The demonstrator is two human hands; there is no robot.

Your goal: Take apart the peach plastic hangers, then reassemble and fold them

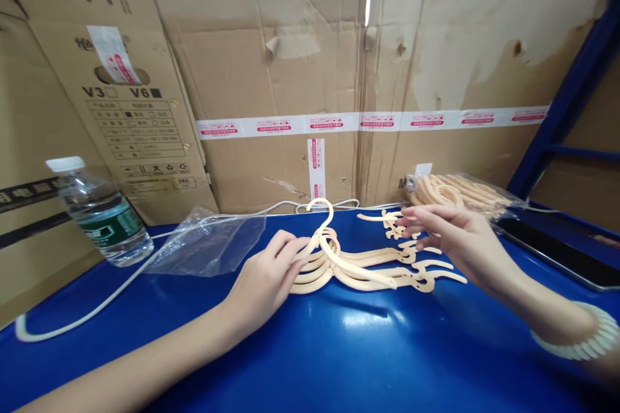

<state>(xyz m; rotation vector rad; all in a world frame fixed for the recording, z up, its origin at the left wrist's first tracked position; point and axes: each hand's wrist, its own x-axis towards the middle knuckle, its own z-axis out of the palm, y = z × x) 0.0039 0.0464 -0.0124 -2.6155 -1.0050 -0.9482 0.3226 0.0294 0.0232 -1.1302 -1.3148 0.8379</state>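
A stack of several cream plastic hangers (361, 266) lies on the blue table (339, 348), hooks pointing to the cardboard wall. My left hand (268, 281) rests on the stack's left shoulder, with its fingers curled onto the hangers near the hook. My right hand (453, 235) hovers over the stack's right end, fingers stretched out and slightly apart, holding nothing. One more loose hanger (387, 219) lies just behind the stack, by my right fingertips.
A bag of more hangers (455, 192) sits at the back right. A dark phone (552, 244) lies to the right. An empty clear plastic bag (208, 242), a water bottle (99, 210) and a white cable (97, 303) are on the left. Cardboard boxes (310, 64) wall the back.
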